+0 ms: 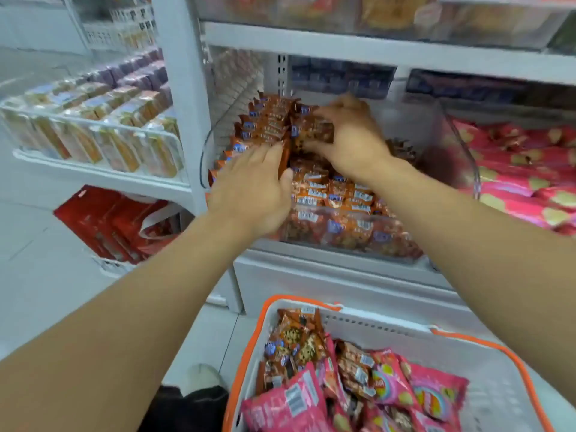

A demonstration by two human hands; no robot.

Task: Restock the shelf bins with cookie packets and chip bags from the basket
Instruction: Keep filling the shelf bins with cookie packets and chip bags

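A clear shelf bin in front of me holds many orange-brown cookie packets. My right hand grips one cookie packet above the bin, beside an upright row of the same packets. My left hand lies with straight fingers against the near end of that row. Below, a white basket with an orange rim holds more cookie packets and pink chip bags.
To the right, a neighbouring bin holds pink chip bags. A side rack at the left carries boxed snacks. Red boxes stand on the floor below it. White shelf boards run above and below the bin. A shoe shows beside the basket.
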